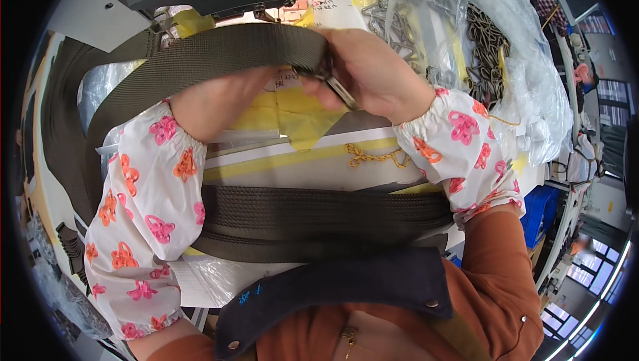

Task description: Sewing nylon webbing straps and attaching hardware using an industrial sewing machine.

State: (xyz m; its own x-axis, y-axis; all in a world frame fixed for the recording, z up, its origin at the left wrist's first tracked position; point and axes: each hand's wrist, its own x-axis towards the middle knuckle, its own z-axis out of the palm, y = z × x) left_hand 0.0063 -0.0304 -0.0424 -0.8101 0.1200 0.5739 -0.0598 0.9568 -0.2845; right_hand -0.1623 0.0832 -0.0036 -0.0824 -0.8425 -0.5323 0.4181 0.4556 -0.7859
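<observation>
A wide dark olive webbing strap [200, 61] arches from the left across to my right hand [376, 71]. My right hand is closed around its end, gripping a dark metal buckle [341, 88] threaded there; the buckle's full shape is partly hidden by the fingers. My left hand [233, 98] is under the arched strap and slightly blurred, its fingers hidden by the webbing. Just beyond the strap is the needle area of a grey sewing machine [279, 11]. More dark webbing [319, 218] lies in layered lengths across the table edge, close to my body.
At the back right, clear plastic bags [426, 1] hold many metal buckles [486, 48]. Yellow tape [306, 121] covers part of the worktop, where a yellow cord [376, 156] lies. More webbing [63, 115] hangs in loops at the left. A blue bin [539, 211] stands low at the right.
</observation>
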